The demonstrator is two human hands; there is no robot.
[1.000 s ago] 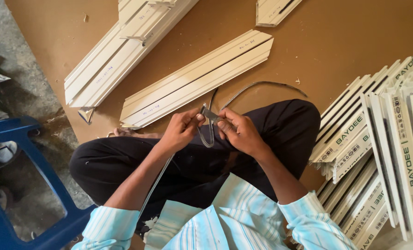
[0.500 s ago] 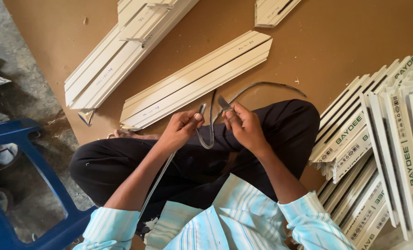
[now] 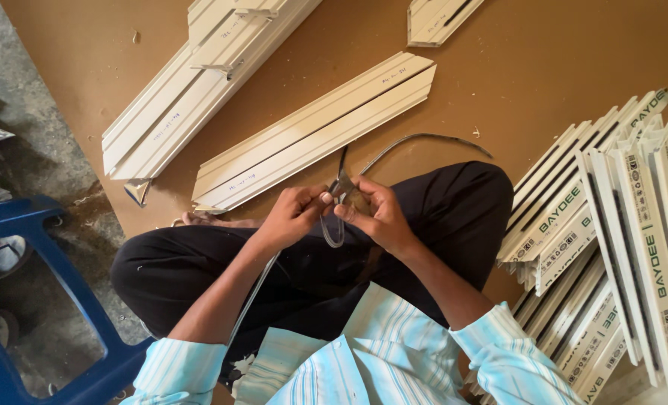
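Gasket strip (image 3: 394,150) now loops lower between both hands than a moment ago. Left hand (image 3: 293,217) and right hand (image 3: 375,214) pinch it, fingers closed, above cream profiles (image 3: 311,135); feeding seems to continue.

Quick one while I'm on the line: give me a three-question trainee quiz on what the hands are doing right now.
1. True or false: both hands pinch the grey strip.
2. What lies on the brown board just beyond the hands?
A. long white profile pieces
B. a hammer
C. a paint tin
3. Where do the left hand and right hand work?

Key
1. True
2. A
3. Above the person's crossed legs
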